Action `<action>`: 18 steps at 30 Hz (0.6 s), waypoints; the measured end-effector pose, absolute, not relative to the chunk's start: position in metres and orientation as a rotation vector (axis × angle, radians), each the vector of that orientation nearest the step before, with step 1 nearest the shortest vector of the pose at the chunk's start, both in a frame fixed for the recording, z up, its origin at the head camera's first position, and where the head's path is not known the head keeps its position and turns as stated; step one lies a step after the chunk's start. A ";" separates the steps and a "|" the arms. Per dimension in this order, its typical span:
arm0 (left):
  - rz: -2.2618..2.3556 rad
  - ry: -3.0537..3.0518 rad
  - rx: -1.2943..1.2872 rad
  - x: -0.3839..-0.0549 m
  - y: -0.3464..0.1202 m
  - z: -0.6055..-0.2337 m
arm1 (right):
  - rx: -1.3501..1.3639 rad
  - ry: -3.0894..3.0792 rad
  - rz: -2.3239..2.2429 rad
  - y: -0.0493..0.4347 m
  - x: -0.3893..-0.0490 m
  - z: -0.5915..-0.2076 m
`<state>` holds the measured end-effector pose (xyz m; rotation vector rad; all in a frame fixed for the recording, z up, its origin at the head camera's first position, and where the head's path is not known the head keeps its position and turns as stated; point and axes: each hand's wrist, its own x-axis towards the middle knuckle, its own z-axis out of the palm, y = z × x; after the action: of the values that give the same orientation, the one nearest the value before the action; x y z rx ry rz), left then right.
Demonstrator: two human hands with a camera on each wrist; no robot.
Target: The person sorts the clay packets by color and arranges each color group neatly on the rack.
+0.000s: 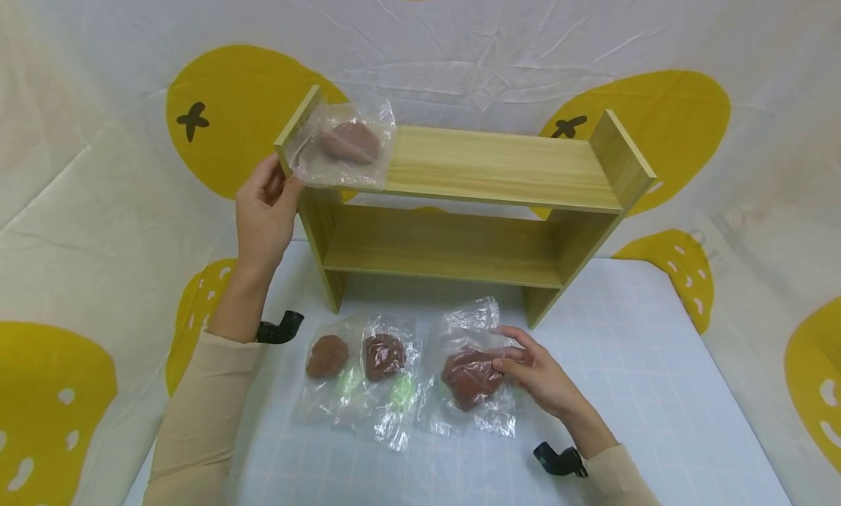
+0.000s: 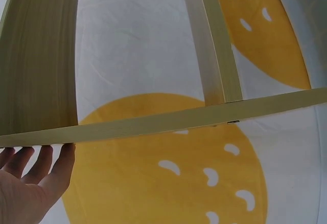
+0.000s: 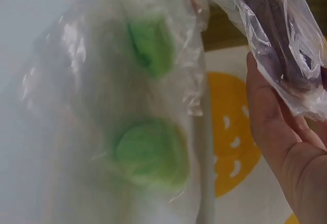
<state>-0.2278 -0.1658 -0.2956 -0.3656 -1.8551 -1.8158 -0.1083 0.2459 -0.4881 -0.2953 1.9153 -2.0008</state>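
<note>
My right hand [image 1: 542, 378] pinches the side of a clear plastic bag [image 1: 469, 378] holding a reddish-brown lump, over the table in front of the shelf. In the right wrist view this bag [image 3: 276, 35] is tilted between fingers and thumb. My left hand [image 1: 266, 217] is at the left side panel of a two-tier wooden shelf [image 1: 499, 166]. The left wrist view has its fingertips [image 2: 64, 155] against the panel's outer face. Close beside the left thumb, another clear bag with a brownish lump [image 1: 351, 142] lies on the top tier's left end.
Two more clear bags with brown lumps [image 1: 327, 356] [image 1: 385, 356] lie side by side on the pale checked tablecloth [image 1: 631, 389]; green patches show in them. White cloth with yellow figures hangs behind the shelf. Each wrist carries a black mount [image 1: 560, 460].
</note>
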 end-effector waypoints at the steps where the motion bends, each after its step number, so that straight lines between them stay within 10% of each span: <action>1: -1.810 -1.861 -0.367 -0.225 -0.165 -0.293 | -0.318 1.913 -2.003 0.244 -0.107 -0.486; 18: -1.794 -1.848 -0.378 -0.232 -0.167 -0.300 | -0.654 1.883 -2.153 0.223 -0.109 -0.428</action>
<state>-0.2318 -0.1673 -0.2998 -0.3780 -1.8483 -1.7939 -0.1095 0.2231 -0.4277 -0.6536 1.8827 -2.1530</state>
